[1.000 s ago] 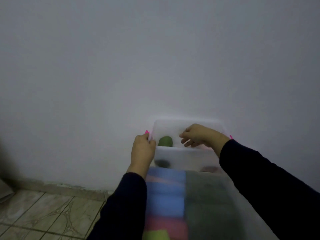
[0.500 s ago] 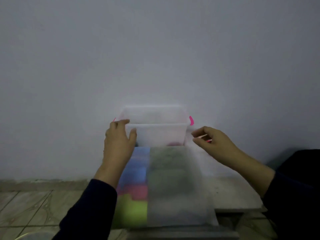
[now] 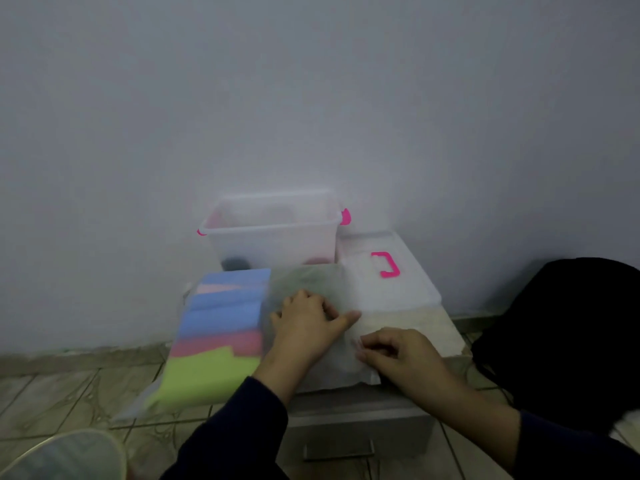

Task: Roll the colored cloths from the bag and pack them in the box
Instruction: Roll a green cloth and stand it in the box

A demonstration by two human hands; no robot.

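Left hand (image 3: 304, 329): bare, dark navy long sleeve, lower centre | Right hand (image 3: 398, 355): bare, matching dark navy sleeve, lower right

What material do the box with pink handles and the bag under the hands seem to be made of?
Box: likely rigid translucent plastic, frosted; dark and pink shapes show dimly through its wall.
Bag: seemingly thin, matte, semi-clear plastic film; greenish contents show faintly through it. The left hand rests on it; the right hand pinches its edge.

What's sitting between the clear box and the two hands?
In the head view, the far part of the frosted bag lies between the box and the hands; both the left hand and right hand rest on it.
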